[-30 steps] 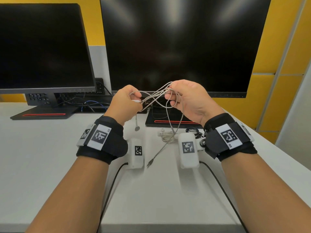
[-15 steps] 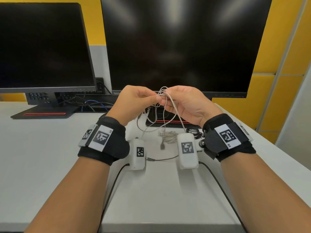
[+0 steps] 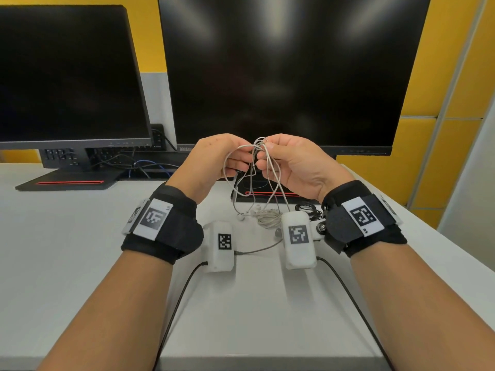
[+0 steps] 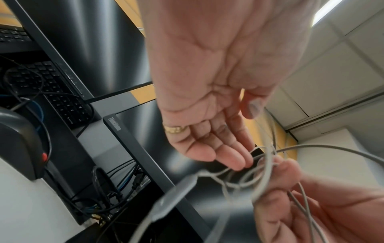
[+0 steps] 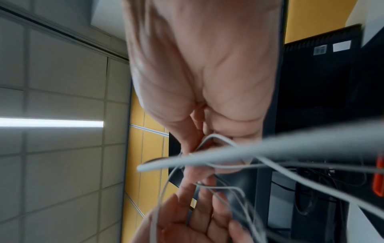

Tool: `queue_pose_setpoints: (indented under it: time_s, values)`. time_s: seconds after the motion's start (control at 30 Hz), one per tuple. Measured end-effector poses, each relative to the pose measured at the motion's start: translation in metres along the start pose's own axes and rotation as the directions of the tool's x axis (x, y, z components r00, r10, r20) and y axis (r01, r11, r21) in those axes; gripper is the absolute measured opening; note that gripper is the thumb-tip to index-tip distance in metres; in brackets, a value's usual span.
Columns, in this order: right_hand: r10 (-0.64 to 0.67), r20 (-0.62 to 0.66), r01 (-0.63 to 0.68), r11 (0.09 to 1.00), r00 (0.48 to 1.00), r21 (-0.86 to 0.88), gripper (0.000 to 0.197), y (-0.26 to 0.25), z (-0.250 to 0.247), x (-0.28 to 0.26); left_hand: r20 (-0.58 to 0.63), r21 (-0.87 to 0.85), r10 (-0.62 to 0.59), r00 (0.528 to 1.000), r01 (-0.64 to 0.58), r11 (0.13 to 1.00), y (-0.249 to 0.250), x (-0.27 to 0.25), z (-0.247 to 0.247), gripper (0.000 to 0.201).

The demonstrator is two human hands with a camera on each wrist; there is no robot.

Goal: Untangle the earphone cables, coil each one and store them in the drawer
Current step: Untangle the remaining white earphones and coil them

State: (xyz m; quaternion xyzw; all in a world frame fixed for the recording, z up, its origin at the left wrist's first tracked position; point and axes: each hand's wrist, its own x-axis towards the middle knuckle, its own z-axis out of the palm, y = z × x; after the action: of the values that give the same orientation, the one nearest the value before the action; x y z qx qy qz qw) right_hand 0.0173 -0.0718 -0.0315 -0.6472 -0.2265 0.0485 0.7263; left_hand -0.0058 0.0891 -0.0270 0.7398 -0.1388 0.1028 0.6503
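Note:
A tangled grey-white earphone cable (image 3: pixel 258 144) is held up in front of the big monitor between both hands. My right hand (image 3: pixel 289 162) pinches the knot between thumb and fingers (image 5: pixel 195 141). My left hand (image 3: pixel 222 159) is close beside it. Its fingers (image 4: pixel 228 157) are nearly straight, the thumb stands apart, and loops of cable lie over the fingertips. More loops hang down to a small heap of cable (image 3: pixel 269 219) and two earbuds (image 3: pixel 241 217) on the desk. A black earphone cable (image 3: pixel 308 210) lies by my right wrist. No drawer is in view.
Two dark monitors (image 3: pixel 289 76) (image 3: pixel 67 76) stand at the back of the white desk (image 3: pixel 80 250), their bases and a mess of cords (image 3: pixel 144 167) behind my hands. A black keyboard (image 4: pixel 62 102) sits under the left monitor. The desk's right edge runs close to my right arm.
A second ago my hands pulled the cable apart. They then came together. Now they have parted slightly, my left fingers have loosened and the loops hang lower.

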Motion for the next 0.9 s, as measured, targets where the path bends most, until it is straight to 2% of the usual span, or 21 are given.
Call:
queue_pose_setpoints:
  time_s: [0.1,0.13,0.2,0.23,0.27,0.4,0.53,0.63,0.7,0.77,0.83,0.9]
  values:
    - [-0.004,0.014,0.004,1.000,1.000,0.021,0.019,0.000,-0.001,0.000,0.013,0.052,-0.162,0.987,0.161,0.986,0.009,-0.003,0.004,0.021]
    - [-0.004,0.023,0.003,1.000,1.000,0.030,0.020,0.000,-0.001,-0.001,0.011,0.087,-0.134,0.991,0.133,0.987,0.007,-0.003,0.003,0.017]
    - [0.001,0.050,-0.003,0.999,0.999,0.042,0.021,-0.001,-0.001,-0.002,0.020,0.195,0.060,0.998,-0.063,0.979,-0.001,0.000,0.002,0.013]
    - [0.004,0.060,-0.006,0.999,0.998,0.044,0.022,0.000,-0.001,-0.002,0.046,0.221,0.162,0.986,-0.168,0.961,-0.006,-0.003,-0.001,0.015]
    - [0.004,0.066,-0.007,0.999,0.998,0.044,0.022,0.000,-0.001,-0.002,0.064,0.218,0.211,0.975,-0.220,0.951,-0.011,-0.005,-0.003,0.017]
    - [0.007,0.071,-0.011,0.998,0.997,0.059,0.021,0.000,-0.002,-0.001,0.031,0.203,0.259,0.965,-0.259,0.944,-0.016,0.001,-0.004,0.019]
    - [0.019,0.077,-0.025,0.997,0.997,0.078,0.020,-0.001,-0.004,0.000,-0.053,0.209,0.264,0.963,-0.248,0.946,-0.017,0.003,-0.007,0.008]
    - [0.014,0.070,-0.019,0.997,0.997,0.069,0.020,-0.001,-0.006,0.000,-0.222,0.183,0.267,0.938,-0.228,0.956,-0.019,0.007,-0.013,0.009]
    - [0.008,0.070,-0.014,0.997,0.997,0.074,0.021,-0.001,-0.008,0.000,-0.353,0.139,0.211,0.912,-0.172,0.975,-0.022,0.011,-0.018,0.009]
    - [0.007,0.070,-0.012,0.997,0.998,0.079,0.021,-0.002,-0.009,0.000,-0.439,0.100,0.103,0.892,-0.065,0.993,-0.028,0.014,-0.024,0.010]
    - [0.005,0.065,-0.011,0.995,0.998,0.094,0.020,-0.003,-0.009,-0.001,-0.442,0.156,0.043,0.896,0.029,0.987,-0.031,0.017,-0.027,0.013]
    - [0.008,0.053,-0.013,0.995,0.999,0.098,0.019,-0.002,-0.008,-0.001,-0.341,0.240,0.074,0.937,0.010,0.971,-0.028,0.015,-0.024,0.031]
